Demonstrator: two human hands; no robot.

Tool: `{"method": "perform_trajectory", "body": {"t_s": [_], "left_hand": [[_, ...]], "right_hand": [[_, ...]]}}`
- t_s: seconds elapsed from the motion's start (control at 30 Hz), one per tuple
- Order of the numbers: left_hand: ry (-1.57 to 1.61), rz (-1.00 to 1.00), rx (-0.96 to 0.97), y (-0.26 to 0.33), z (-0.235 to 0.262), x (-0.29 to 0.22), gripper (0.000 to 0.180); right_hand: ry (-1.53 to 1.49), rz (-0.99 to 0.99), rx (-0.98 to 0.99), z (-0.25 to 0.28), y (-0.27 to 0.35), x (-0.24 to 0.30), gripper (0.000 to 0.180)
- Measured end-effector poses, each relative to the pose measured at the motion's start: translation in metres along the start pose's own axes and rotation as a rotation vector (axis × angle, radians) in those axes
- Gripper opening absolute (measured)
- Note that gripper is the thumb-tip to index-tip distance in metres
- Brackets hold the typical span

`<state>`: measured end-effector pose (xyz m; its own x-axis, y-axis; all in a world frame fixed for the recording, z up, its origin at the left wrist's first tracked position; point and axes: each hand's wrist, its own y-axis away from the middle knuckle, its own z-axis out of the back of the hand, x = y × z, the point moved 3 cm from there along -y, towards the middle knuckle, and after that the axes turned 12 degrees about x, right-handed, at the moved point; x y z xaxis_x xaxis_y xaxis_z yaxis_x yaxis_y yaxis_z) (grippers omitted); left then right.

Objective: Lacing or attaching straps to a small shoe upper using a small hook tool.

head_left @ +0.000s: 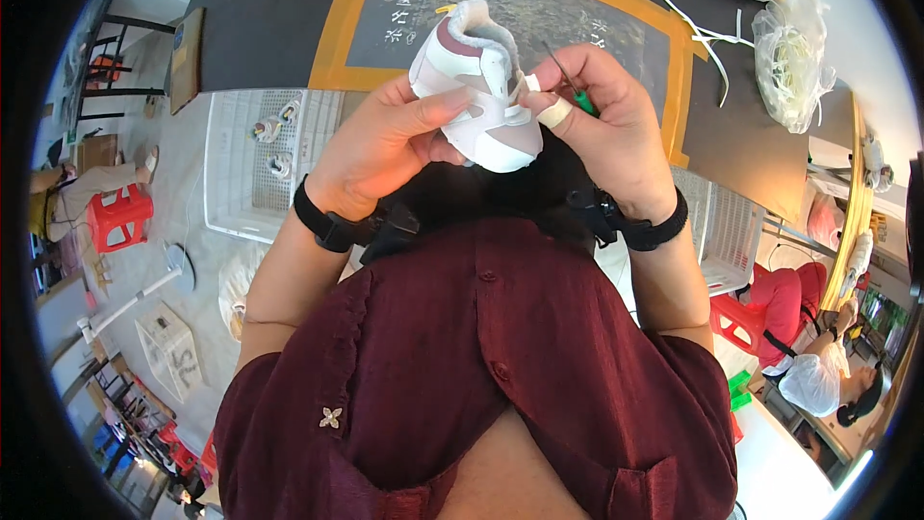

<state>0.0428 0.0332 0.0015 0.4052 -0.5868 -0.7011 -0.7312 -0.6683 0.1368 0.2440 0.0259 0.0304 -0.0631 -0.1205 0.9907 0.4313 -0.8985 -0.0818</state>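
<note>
Head view shows the left hand [385,149] gripping a small white-and-maroon shoe [476,87] above the lap while the right hand [606,130] pinches a green-handled tool [576,96] at its side — seemingly mid-stitch or trimming — so next likely needs a steady, careful pull.

Both forearms rise from the lower edge, each wrist wearing a black band. The left hand [385,140] curls closed, thumb extended rightward. The right hand [611,125] pinches closed, one fingertip seemingly taped.
</note>
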Motion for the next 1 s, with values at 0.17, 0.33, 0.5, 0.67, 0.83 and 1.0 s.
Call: {"method": "perform_trajectory", "body": {"t_s": [0.17, 0.33, 0.5, 0.67, 0.83, 1.0], "left_hand": [[0.107, 0.054, -0.033, -0.005, 0.007, 0.002, 0.030], [0.025, -0.090, -0.162, -0.012, 0.000, 0.010, 0.033], [-0.144, -0.217, -0.250, -0.007, -0.005, 0.018, 0.036], [-0.137, -0.268, -0.216, -0.004, -0.005, 0.020, 0.036], [-0.130, -0.289, -0.236, -0.004, -0.006, 0.022, 0.036], [-0.140, -0.297, -0.259, -0.004, -0.003, 0.024, 0.036]], "right_hand": [[-0.052, -0.098, -0.006, -0.005, -0.003, -0.016, 0.007], [0.038, -0.134, -0.106, -0.010, -0.008, -0.027, 0.010], [0.098, -0.093, -0.104, -0.018, -0.012, -0.025, 0.012], [0.077, -0.113, -0.175, -0.022, -0.011, -0.029, 0.011], [0.068, -0.113, -0.178, -0.024, -0.011, -0.030, 0.011], [0.108, -0.073, -0.172, -0.024, -0.011, -0.029, 0.010]]}}
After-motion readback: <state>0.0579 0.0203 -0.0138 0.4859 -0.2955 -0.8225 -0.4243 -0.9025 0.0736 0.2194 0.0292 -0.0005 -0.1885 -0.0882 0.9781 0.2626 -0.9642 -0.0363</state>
